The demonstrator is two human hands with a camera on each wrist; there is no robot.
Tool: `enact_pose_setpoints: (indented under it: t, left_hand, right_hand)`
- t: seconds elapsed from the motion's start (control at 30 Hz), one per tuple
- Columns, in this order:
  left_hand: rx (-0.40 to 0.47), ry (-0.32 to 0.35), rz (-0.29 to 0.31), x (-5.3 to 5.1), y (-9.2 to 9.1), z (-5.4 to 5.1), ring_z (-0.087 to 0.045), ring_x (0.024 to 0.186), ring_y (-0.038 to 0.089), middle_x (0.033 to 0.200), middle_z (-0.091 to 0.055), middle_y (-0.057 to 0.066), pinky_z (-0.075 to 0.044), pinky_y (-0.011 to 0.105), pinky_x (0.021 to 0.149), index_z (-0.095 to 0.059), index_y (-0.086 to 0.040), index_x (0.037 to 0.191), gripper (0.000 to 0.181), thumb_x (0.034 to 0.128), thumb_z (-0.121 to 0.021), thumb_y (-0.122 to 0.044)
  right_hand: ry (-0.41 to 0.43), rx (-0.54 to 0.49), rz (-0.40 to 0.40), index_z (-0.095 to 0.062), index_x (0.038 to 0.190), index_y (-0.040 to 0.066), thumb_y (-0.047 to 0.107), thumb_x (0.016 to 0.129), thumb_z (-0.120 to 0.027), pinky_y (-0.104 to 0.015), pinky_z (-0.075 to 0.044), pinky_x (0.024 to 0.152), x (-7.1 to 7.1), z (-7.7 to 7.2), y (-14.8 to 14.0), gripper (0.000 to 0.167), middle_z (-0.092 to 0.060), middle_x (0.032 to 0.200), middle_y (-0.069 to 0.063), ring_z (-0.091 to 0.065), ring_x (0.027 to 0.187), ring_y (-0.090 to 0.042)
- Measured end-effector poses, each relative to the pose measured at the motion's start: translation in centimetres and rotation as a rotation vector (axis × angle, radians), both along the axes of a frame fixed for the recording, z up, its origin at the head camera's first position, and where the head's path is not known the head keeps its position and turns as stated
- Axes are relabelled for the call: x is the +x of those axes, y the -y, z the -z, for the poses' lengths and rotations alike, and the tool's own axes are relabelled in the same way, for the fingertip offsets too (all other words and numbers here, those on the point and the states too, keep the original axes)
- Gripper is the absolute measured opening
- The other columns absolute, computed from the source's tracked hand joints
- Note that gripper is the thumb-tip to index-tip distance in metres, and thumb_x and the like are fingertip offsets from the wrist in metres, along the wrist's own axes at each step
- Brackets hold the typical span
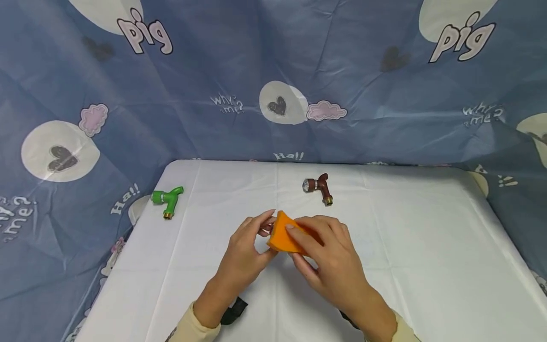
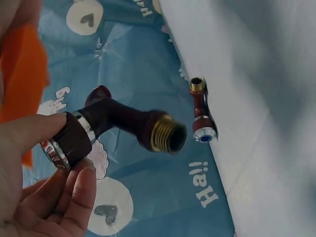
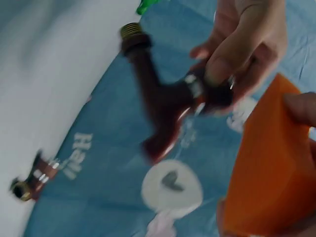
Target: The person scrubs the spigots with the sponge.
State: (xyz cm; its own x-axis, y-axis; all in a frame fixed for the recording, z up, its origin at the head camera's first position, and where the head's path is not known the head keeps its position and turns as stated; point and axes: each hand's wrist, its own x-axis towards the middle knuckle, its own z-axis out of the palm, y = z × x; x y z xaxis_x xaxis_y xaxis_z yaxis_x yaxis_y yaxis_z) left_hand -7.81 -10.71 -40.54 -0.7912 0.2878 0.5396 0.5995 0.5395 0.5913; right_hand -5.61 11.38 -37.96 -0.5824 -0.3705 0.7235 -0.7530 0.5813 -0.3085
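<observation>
Between thumb and fingers, my left hand (image 1: 245, 254) (image 2: 37, 207) grips the ribbed knob end of a dark brown tap (image 2: 111, 116) (image 3: 165, 101). Its threaded brass end points away from the hand. In the head view the sponge mostly hides this tap. My right hand (image 1: 333, 259) pinches an orange sponge (image 1: 286, 236) (image 3: 271, 168), with the thumb on one side and fingers on the other. The sponge is close beside the left hand's fingers; whether it touches the tap I cannot tell.
A second brown tap (image 1: 323, 189) lies toward the back of the white-covered table (image 1: 427, 247). Over at the left edge lies a green tap (image 1: 171, 200). A blue patterned cloth (image 1: 239, 57) hangs behind the table.
</observation>
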Motion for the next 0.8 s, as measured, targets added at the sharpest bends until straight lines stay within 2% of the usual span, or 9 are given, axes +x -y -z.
enact_pose_setpoints:
  t: [0.13, 0.2, 0.33, 0.47, 0.57, 0.7, 0.8]
  left_hand:
    - [-0.059, -0.026, -0.035, 0.4, -0.1, -0.1, -0.066, 0.097, 0.019, 0.116, -0.071, 0.008, -0.059, 0.034, 0.088, -0.042, -0.002, 0.156, 0.099, 0.0719, -0.094, 0.003]
    - [-0.088, -0.039, -0.042, 0.5, 0.0, -0.2, -0.066, 0.097, 0.019, 0.115, -0.071, 0.009, -0.059, 0.035, 0.089, -0.038, -0.002, 0.159, 0.103, 0.0725, -0.095, 0.002]
    - [-0.116, -0.066, -0.027, 0.3, 0.1, -0.3, -0.067, 0.097, 0.019, 0.115, -0.072, 0.007, -0.060, 0.030, 0.082, -0.035, 0.000, 0.160, 0.102, 0.0762, -0.094, -0.003]
    - [-0.113, -0.081, -0.008, 0.0, 0.0, -0.2, -0.068, 0.095, 0.017, 0.116, -0.073, 0.005, -0.060, 0.027, 0.076, -0.033, 0.001, 0.160, 0.099, 0.0798, -0.091, -0.004]
    - [-0.141, -0.121, -0.020, -0.2, 0.0, 0.0, -0.067, 0.091, 0.017, 0.114, -0.076, 0.005, -0.060, 0.030, 0.075, -0.035, 0.003, 0.159, 0.100, 0.0781, -0.092, -0.004]
    - [-0.171, -0.172, -0.041, -0.4, -0.1, 0.0, -0.068, 0.090, 0.019, 0.107, -0.077, 0.008, -0.061, 0.031, 0.079, -0.039, 0.005, 0.156, 0.100, 0.0736, -0.095, -0.002]
    - [-0.149, -0.148, -0.026, -0.6, -0.3, 0.1, -0.069, 0.091, 0.020, 0.107, -0.076, 0.008, -0.061, 0.032, 0.080, -0.040, 0.005, 0.156, 0.101, 0.0735, -0.096, -0.006]
  right_hand:
    - [-0.049, 0.109, 0.045, -0.077, 0.123, 0.012, 0.012, 0.082, -0.087, -0.052, -0.045, 0.087, -0.4, -0.1, 1.6, 0.042, -0.067, 0.123, -0.009, -0.058, 0.111, -0.034]
    - [-0.057, 0.153, 0.075, -0.078, 0.121, 0.013, 0.011, 0.078, -0.091, -0.052, -0.046, 0.086, -0.6, -0.1, 1.8, 0.045, -0.067, 0.121, -0.009, -0.059, 0.110, -0.034]
    - [-0.025, 0.171, 0.130, -0.078, 0.120, 0.014, 0.010, 0.079, -0.091, -0.052, -0.045, 0.086, -1.1, -0.1, 1.1, 0.044, -0.066, 0.120, -0.009, -0.059, 0.110, -0.035]
    - [0.011, 0.143, 0.178, -0.078, 0.120, 0.012, 0.007, 0.079, -0.087, -0.053, -0.044, 0.085, -1.3, 0.0, 0.4, 0.041, -0.066, 0.120, -0.010, -0.057, 0.110, -0.037]
    - [-0.024, 0.129, 0.167, -0.078, 0.119, 0.012, 0.006, 0.077, -0.088, -0.053, -0.044, 0.084, -1.1, 0.0, 0.7, 0.043, -0.067, 0.119, -0.010, -0.058, 0.108, -0.036]
    - [-0.070, 0.166, 0.126, -0.078, 0.118, 0.013, 0.009, 0.076, -0.091, -0.051, -0.045, 0.083, -0.9, -0.1, 1.7, 0.044, -0.067, 0.118, -0.009, -0.059, 0.107, -0.034]
    - [-0.042, 0.185, 0.138, -0.078, 0.118, 0.014, 0.010, 0.077, -0.091, -0.051, -0.044, 0.083, -1.3, 0.1, 1.5, 0.043, -0.066, 0.118, -0.009, -0.058, 0.107, -0.034]
